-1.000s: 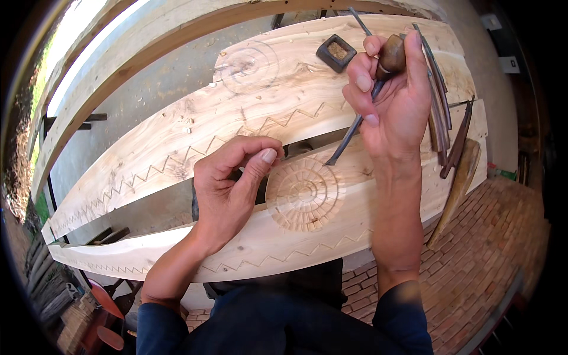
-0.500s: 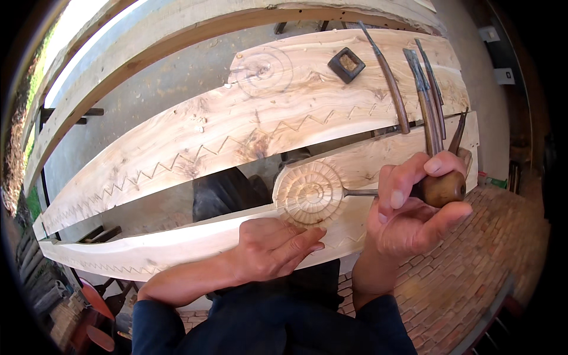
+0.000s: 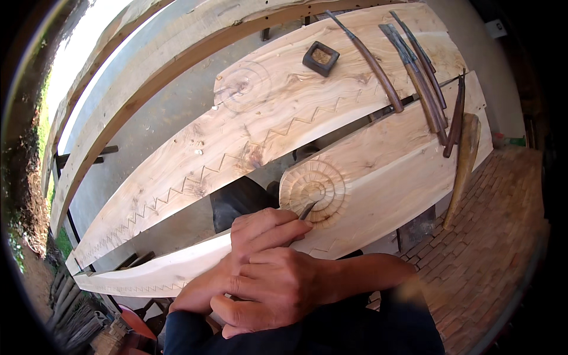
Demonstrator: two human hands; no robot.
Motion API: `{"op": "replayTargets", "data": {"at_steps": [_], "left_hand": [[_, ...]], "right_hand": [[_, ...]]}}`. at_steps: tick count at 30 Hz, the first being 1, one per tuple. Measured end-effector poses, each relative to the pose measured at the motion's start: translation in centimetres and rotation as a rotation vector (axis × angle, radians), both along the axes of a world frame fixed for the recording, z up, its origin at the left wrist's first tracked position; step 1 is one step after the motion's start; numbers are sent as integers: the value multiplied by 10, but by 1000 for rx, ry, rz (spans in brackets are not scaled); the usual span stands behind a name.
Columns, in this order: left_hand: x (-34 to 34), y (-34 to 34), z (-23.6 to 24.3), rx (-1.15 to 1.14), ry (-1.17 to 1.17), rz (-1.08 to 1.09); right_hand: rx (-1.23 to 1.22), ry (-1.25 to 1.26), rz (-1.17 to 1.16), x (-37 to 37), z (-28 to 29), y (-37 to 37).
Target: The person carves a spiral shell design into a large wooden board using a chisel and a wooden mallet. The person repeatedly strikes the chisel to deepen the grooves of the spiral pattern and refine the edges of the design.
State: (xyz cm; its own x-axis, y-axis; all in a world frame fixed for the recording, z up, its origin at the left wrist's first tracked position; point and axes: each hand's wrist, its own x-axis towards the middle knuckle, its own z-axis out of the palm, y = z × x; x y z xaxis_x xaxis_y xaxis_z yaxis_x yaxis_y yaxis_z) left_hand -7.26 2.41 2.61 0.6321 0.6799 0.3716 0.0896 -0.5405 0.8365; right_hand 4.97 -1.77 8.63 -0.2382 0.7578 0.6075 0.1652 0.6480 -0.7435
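Note:
A round carved rosette (image 3: pixel 316 192) of concentric, notched rings lies on the near pale wooden board (image 3: pixel 396 177). At its lower left edge rests the metal blade of a carving gouge (image 3: pixel 306 211). My left hand (image 3: pixel 260 234) is closed over the blade, its fingers bent close behind the tip. Just below it, my right hand (image 3: pixel 275 290) is wrapped around the rear of the gouge; the handle is hidden in the palm. The two hands touch, with my right forearm coming in from the right.
Several wooden-handled gouges (image 3: pixel 417 83) lie at the right across both boards. A dark square box (image 3: pixel 321 58) sits on the far board (image 3: pixel 171 160), which bears zigzag carving. A wooden club (image 3: pixel 464 171) overhangs the near board's right end. Curved beams (image 3: pixel 148 65) stand beyond.
My right hand has swung from the right of the rosette to below its left edge, turning the gouge around. My left hand has closed on the blade. The view has tilted and shifted.

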Motion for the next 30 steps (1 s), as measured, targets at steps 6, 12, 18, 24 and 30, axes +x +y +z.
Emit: {"op": "replayTargets", "data": {"at_steps": [6,12,18,24,30], "left_hand": [[-5,-9,2,-170,44,-10],[1,-14,-3,-277,-96,183],[-9,2,-7,-242,86,-8],[-11,3,-1,-398,153,-8],[-6,1,-5,-419,115,11]], "right_hand": [[-33,-143,223,13,1,7],[192,-20,10,-12,-26,8],[20,-88,97,-3,-30,15],[-14,-128,199,0,-29,17],[18,-96,112,-3,-36,14]]}}
